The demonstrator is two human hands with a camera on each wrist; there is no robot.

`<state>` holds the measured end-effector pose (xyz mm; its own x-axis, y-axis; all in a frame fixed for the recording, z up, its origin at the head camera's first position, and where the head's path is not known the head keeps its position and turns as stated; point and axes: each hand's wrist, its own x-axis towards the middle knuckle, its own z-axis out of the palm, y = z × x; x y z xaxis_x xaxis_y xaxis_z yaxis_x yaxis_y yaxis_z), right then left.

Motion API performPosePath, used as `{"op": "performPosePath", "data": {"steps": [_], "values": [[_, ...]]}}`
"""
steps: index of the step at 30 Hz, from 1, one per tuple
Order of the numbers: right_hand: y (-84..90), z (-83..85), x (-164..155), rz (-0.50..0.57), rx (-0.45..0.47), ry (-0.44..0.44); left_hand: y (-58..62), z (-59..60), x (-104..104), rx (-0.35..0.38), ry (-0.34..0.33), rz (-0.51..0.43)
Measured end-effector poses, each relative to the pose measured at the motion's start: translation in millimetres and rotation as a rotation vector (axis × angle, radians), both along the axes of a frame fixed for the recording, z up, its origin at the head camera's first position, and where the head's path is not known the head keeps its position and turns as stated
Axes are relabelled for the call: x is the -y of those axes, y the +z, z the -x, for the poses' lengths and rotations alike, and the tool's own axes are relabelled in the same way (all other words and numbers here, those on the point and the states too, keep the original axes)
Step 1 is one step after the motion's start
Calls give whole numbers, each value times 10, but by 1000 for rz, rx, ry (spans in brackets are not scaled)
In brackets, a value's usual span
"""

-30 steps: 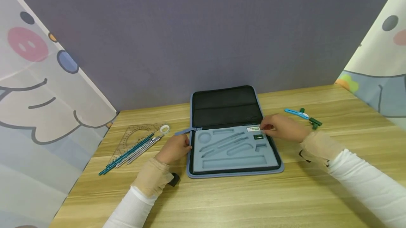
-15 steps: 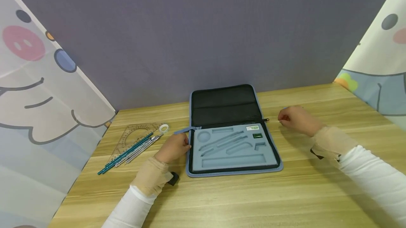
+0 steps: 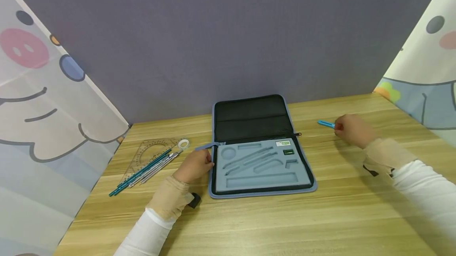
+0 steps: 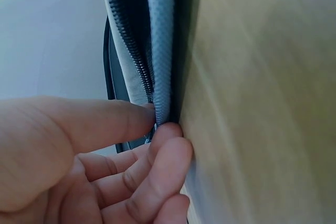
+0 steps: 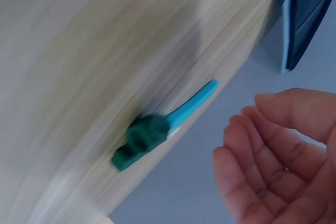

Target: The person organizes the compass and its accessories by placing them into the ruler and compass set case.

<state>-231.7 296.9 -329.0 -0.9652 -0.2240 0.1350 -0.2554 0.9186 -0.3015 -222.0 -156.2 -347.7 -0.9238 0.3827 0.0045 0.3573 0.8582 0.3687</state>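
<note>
The right hand (image 5: 281, 166) has an empty grip: its fingers are softly bent, with a gap between them and the thumb. The blue tool (image 5: 191, 106) and the green bits (image 5: 147, 134) lie near it on the tabletop (image 3: 256, 224), and the right wrist view shows no touch. In the head view the blue tool pokes out at 10 o'clock from this hand, which hides the green bits. The step now looks like reaching for these things. Next, I think, the fingers need to come down and pinch one by its sides without bumping the others. The hand has its back up, with its arm coming in from 4 o'clock.

The left hand (image 3: 195, 165) has a closed grip, pinching the case (image 3: 251, 109) by its rim at 9 o'clock, maybe to keep it steady. That arm comes from 7 o'clock. The case lies open, and its foam (image 3: 302, 177) holds a white block (image 3: 283, 143) and a green block (image 3: 288, 152) near 1 o'clock. Farther out, at 9 o'clock, are pencils (image 3: 142, 171), silver tools (image 3: 158, 168), a white ring (image 3: 183, 144) and a clear ruler (image 3: 153, 142)
</note>
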Motion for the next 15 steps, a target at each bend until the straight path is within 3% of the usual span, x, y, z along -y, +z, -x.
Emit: {"op": "performPosePath", "data": {"steps": [8,15], "values": [[38,-42,-156,-56,109,-112,-39,21,13,-19,0,6],[27,-63,-211,-69,149,-140,-56,32,8,-19,3,9]]}}
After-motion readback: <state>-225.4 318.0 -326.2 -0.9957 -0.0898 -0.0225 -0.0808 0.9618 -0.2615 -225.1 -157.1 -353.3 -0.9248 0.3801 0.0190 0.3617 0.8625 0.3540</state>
